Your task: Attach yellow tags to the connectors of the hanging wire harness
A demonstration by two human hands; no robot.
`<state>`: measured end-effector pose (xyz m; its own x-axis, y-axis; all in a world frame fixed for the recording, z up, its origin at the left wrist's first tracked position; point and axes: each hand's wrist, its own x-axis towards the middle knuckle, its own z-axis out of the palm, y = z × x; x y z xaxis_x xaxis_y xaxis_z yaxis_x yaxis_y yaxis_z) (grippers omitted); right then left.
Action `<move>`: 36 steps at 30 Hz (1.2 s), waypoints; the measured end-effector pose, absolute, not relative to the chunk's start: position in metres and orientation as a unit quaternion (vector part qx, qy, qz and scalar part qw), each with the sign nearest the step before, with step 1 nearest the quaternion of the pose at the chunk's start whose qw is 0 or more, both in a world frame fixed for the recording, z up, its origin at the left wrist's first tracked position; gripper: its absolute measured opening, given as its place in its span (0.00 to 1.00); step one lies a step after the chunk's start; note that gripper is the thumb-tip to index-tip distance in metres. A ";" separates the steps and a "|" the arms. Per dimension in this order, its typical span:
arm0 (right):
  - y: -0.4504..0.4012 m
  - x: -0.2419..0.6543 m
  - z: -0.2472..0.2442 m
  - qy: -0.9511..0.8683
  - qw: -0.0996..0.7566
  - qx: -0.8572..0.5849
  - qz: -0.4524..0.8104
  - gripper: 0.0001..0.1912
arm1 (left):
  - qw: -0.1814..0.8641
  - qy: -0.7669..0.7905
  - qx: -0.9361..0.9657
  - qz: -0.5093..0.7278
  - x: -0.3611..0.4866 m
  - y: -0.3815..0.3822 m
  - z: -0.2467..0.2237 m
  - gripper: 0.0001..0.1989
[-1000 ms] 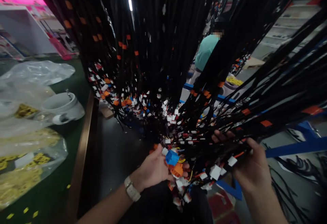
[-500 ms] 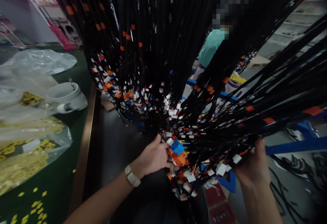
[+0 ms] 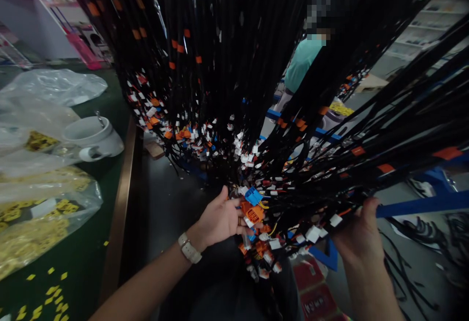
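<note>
My left hand (image 3: 222, 216), with a watch on its wrist, is palm up at the centre. Its fingers reach under an orange connector (image 3: 252, 213), and a blue connector (image 3: 253, 195) lies just above that one. Both connectors are on the ends of black cables. At the right, my right hand (image 3: 361, 238) is wrapped round a bundle of black cables (image 3: 315, 203) from below, thumb on top; its fingers are mostly hidden. White connectors (image 3: 314, 234) poke out between the two hands.
Many black cables (image 3: 220, 67) hang across the view. On the green table (image 3: 88, 262) at left are a white mug (image 3: 91, 138), a bag of yellow parts (image 3: 47, 213) and loose yellow pieces. A person in a teal shirt (image 3: 304, 62) is beyond, near blue frame bars (image 3: 421, 203).
My left hand has opened out more, palm upward, and the orange connector has turned so its face shows. The blue connector sits slightly higher. My right hand has shifted slightly left.
</note>
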<state>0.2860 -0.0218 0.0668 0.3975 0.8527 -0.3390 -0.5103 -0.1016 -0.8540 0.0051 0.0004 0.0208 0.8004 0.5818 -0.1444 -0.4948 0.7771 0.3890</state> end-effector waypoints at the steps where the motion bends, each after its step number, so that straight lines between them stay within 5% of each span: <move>1: -0.022 0.284 0.067 -0.163 0.657 -0.526 0.515 0.24 | 0.933 0.133 0.168 0.289 0.005 0.000 0.021 0.40; 5: -0.027 0.266 0.067 -0.175 0.710 -0.541 0.416 0.19 | 0.929 0.151 0.172 0.290 0.006 -0.001 0.024 0.39; 10: -0.057 0.233 0.061 -0.316 0.754 -0.569 0.089 0.23 | 0.931 0.143 0.173 0.288 0.005 -0.001 0.024 0.40; 12: -0.075 0.223 0.058 -0.342 0.751 -0.563 0.049 0.21 | 0.932 0.136 0.173 0.289 0.005 -0.001 0.023 0.40; 14: -0.089 0.215 0.055 -0.359 0.686 -0.607 0.177 0.16 | 0.932 0.132 0.172 0.290 0.006 0.000 0.023 0.39; 17: -0.095 0.206 0.047 -0.318 0.565 -0.605 0.463 0.21 | 0.930 0.136 0.174 0.292 0.006 -0.001 0.022 0.39; 19: -0.086 0.201 0.044 -0.249 0.556 -0.547 0.575 0.23 | 0.927 0.140 0.182 0.295 0.006 -0.002 0.020 0.38; 23: -0.055 0.191 0.045 -0.165 0.594 -0.467 0.634 0.21 | 0.922 0.135 0.219 0.290 0.004 -0.006 0.016 0.37; 29: -0.028 0.185 0.045 -0.115 0.526 -0.455 0.709 0.14 | 0.919 0.125 0.263 0.266 0.000 -0.005 0.020 0.39; 32: -0.022 0.188 0.036 -0.100 0.543 -0.445 0.705 0.15 | 0.902 0.203 0.285 0.252 -0.004 0.000 0.025 0.40; 36: -0.017 0.199 0.022 -0.054 0.559 -0.458 0.689 0.14 | 0.790 0.396 0.371 0.286 -0.013 0.007 0.036 0.30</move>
